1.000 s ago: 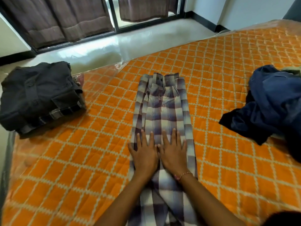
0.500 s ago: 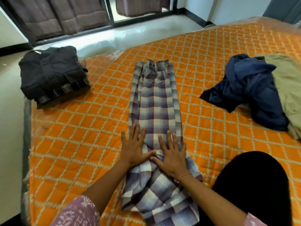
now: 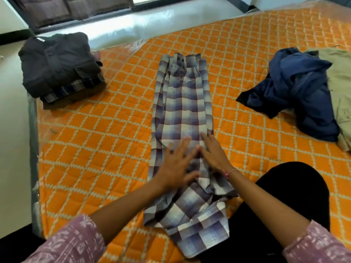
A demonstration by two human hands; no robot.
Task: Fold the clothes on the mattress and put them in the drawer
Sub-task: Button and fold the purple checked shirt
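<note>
A blue and white checked shirt lies as a long narrow strip down the middle of the orange quilted mattress, collar at the far end, near end rumpled. My left hand lies flat on its lower half with fingers spread and blurred. My right hand presses flat beside it, fingers straight, a bead bracelet at the wrist. A crumpled dark blue garment and an olive one lie at the right. No drawer is in view.
A stack of folded dark clothes sits at the mattress's far left corner. Pale floor lies beyond the left and far edges, with dark curtains at the back. My black-clad knee rests on the mattress at the near right.
The view has tilted down and shows more of the rumpled near end. My left hand has slid right and toward me over the shirt; my right hand has stayed flat on the shirt.
</note>
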